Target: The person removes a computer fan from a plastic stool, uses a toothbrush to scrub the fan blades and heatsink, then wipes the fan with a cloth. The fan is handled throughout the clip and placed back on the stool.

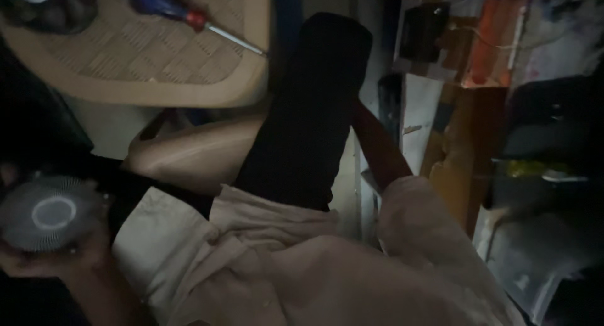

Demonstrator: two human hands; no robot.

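Pale shorts point(302, 269) fill the foreground. Left hand point(47, 253) cups a round finned cooler point(50, 213), grip clasped around it. Screwdriver point(189, 14) lies on the woven stool point(151, 68). Right hand is out of view.

Dim view. Left hand point(47, 253) cups a round finned heatsink point(50, 213) at near left. Screwdriver point(189, 14) lies on woven stool point(151, 68), far left.

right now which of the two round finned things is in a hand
The round finned cooler at lower left, cradled from below in the left hand. The other round part sits untouched on the woven chair seat, near the screwdriver.
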